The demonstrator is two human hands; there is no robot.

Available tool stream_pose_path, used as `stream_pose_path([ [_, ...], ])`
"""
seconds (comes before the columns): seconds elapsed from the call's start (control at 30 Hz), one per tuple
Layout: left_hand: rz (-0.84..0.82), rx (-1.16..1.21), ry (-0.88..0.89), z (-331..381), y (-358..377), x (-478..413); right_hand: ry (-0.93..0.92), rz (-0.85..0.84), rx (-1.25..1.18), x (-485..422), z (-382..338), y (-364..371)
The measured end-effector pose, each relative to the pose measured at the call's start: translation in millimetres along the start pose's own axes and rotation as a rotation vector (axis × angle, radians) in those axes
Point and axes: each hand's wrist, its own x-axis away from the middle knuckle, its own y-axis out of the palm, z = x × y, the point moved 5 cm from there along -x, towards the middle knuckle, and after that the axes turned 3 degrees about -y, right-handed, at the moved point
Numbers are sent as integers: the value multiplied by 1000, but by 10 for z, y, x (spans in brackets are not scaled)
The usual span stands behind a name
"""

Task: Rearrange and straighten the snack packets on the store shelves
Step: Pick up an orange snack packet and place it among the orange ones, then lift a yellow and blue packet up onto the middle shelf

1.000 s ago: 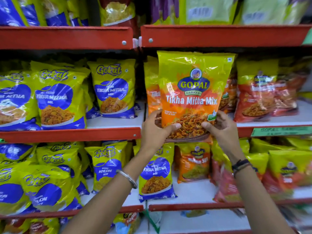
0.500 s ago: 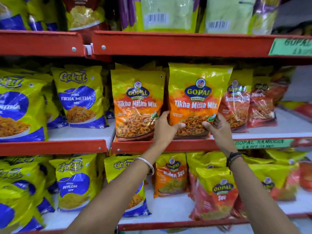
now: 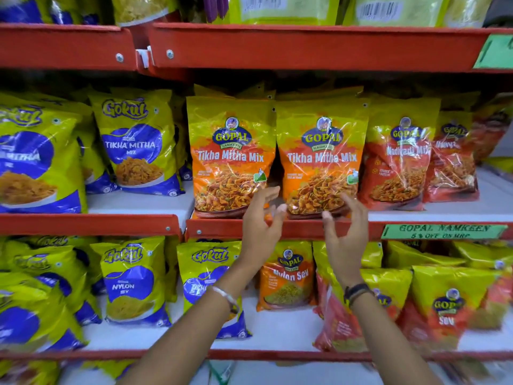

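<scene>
The snack packets (image 3: 320, 159) are glossy plastic film, crinkled and catching white glare across their printed fronts. The shelf edges (image 3: 305, 48) look like painted metal, red and smooth with a slight sheen, fixed by shiny metal screws (image 3: 170, 54). The shelf boards (image 3: 138, 202) are matt white. A green paper label (image 3: 444, 232) looks dull, hand-lettered.

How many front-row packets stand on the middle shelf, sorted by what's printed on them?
Gokul Tikha Mitha Mix, blue and yellow: 2, one cut off at the left edge
Gopal Tikha Mitha Mix, orange: 2
Gopal Nadiyadi Mix, red: 2, the second's label blurred
Total: 6
</scene>
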Motion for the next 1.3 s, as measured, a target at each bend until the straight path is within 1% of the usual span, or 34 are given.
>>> stream_pose_path([
  [0.07, 121, 119, -56, -133, -281, 276, 21, -107, -58, 366, 5, 177],
  [0.1, 189, 141, -102, -307, -436, 423, 64, -176, -84, 581, 43, 290],
  [0.17, 309, 114, -208, -617, -673, 685, 191, -269, -139, 949, 201, 455],
  [0.23, 377, 24, -335, -1009, -927, 926, 330, -354, -176, 1340, 373, 674],
  [0.3, 341, -94, -465, -1437, -1136, 1095, 455, -450, -176, 1696, 556, 919],
  [0.37, 243, -122, -539, -1856, -1266, 1194, 569, -559, -154, 2014, 739, 1166],
  [0.47, 128, -70, -560, -2167, -1356, 1291, 754, -763, -84, 2399, 956, 1430],
  [0.5, 80, -34, -590, -2235, -1370, 1346, 806, -835, -55, 2501, 999, 1493],
  [0.57, -41, 29, -707, -2396, -1335, 1463, 828, -919, -46, 2620, 1068, 1587],
  [0.63, -96, 71, -906, -2640, -1379, 1600, 809, -934, -68, 2676, 1108, 1675],
  [0.67, -89, 71, -944, -2754, -1418, 1631, 799, -923, -68, 2688, 1124, 1700],
  [0.77, -124, 0, -954, -2913, -1514, 1612, 777, -879, -38, 2685, 1140, 1723],
  [0.83, -138, -44, -927, -2840, -1543, 1570, 745, -860, -39, 2683, 1124, 1695],
  [0.93, -147, -84, -833, -2712, -1597, 1550, 724, -822, -53, 2708, 995, 1604],
  [1.13, -95, 59, -704, -2423, -2002, 1677, 638, -724, -112, 2718, 419, 1459],
  [1.23, -87, 114, -635, -2217, -2250, 1637, 526, -695, -101, 2621, -23, 1427],
  [1.3, -80, 115, -588, -2057, -2439, 1528, 450, -643, -113, 2521, -313, 1414],
])
